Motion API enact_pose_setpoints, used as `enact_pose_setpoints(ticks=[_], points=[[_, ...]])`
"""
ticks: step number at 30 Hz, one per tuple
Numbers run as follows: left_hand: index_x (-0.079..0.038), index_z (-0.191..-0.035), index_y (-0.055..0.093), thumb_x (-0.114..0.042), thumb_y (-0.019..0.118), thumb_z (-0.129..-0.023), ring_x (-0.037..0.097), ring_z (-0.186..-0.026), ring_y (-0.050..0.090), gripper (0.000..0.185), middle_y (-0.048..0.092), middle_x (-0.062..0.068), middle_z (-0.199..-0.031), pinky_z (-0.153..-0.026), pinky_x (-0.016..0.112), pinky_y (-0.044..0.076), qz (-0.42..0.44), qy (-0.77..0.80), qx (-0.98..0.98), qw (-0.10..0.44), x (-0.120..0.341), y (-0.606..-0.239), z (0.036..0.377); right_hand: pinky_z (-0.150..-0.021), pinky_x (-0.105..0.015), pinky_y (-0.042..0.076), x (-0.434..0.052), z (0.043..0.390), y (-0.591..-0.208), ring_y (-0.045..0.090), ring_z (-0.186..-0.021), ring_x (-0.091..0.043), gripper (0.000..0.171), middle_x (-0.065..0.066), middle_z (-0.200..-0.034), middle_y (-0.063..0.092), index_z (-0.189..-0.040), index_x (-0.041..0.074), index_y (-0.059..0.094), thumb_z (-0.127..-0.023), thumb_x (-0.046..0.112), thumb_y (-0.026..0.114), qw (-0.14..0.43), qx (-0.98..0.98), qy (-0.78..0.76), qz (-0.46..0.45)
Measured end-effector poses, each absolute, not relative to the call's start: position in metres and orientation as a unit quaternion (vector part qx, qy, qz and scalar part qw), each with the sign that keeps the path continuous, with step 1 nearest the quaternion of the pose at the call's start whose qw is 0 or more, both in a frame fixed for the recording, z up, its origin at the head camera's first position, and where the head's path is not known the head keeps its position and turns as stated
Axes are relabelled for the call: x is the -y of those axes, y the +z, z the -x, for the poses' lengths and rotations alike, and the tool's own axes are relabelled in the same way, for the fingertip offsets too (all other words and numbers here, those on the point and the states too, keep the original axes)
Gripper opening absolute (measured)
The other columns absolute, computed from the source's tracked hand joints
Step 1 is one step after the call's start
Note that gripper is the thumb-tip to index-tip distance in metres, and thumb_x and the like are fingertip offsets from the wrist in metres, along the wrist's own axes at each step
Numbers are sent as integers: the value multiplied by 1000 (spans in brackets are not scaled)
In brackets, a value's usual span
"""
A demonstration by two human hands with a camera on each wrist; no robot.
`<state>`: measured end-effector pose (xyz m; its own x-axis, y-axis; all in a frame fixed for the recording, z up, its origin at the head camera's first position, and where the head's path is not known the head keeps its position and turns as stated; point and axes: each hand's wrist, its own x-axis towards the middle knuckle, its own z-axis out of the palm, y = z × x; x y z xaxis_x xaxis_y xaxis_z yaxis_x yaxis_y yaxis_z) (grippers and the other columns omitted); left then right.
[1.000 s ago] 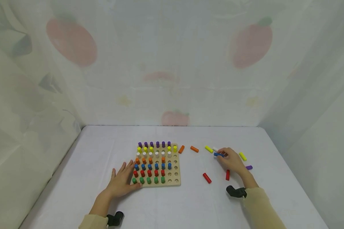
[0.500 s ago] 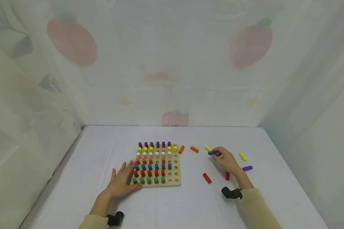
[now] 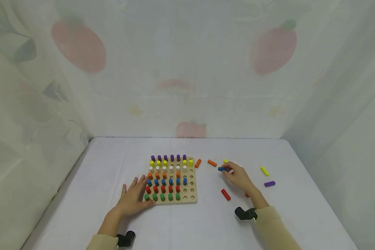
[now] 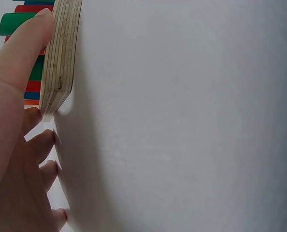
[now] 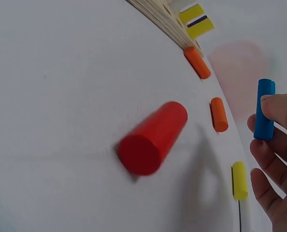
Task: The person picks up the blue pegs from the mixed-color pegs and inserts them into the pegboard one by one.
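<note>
Red peg [image 3: 247,195] mostly hidden behind right hand [image 3: 237,177]

Pegboard [image 3: 193,200] left on table [image 3: 206,222]; loose pegs [image 3: 225,194] right.

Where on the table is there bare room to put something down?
Bare cloth lies behind the wooden peg board, up to the curtain, and in front between both sleeves. It is crowded right of the board, where the right hand holds a blue wooden peg among loose pegs.

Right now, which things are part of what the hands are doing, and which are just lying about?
In use: blue peg pinched by the right hand; pegboard steadied by the left hand.
Lying about: red peg, two orange pegs, yellow peg, purple peg.
</note>
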<state>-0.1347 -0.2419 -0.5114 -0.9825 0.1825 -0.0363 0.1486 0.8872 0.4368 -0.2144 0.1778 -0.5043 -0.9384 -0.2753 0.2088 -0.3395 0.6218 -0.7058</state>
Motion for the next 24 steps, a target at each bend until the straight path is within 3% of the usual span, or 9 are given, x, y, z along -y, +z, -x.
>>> enact_pose_setpoints(ticks=[7,14,24], points=[[-9,-143,34,-63,69,-66,41,-137,18,100,29,13,-149,-100,72,0,-85,224,-970,37,241,-509,133,-71,-29,52,-166,214,-506,58,-82,-13,18,0,-92,65,-101,10,63,-83,5,66,57,882,420,-204],[-10,-143,33,-64,69,-66,41,-137,17,100,28,12,-150,-100,72,0,-83,222,-971,42,241,-507,133,-73,-25,52,-155,213,-506,60,-84,-13,27,-1,-102,66,-112,12,64,-86,8,64,31,887,415,-202],[-10,-143,33,-64,68,-66,41,-137,17,101,28,12,-150,-100,71,-1,-83,226,-970,43,241,-507,133,-76,-27,52,-135,213,-503,60,-86,-13,20,1,-101,65,-106,11,63,-86,7,62,13,880,435,-192]])
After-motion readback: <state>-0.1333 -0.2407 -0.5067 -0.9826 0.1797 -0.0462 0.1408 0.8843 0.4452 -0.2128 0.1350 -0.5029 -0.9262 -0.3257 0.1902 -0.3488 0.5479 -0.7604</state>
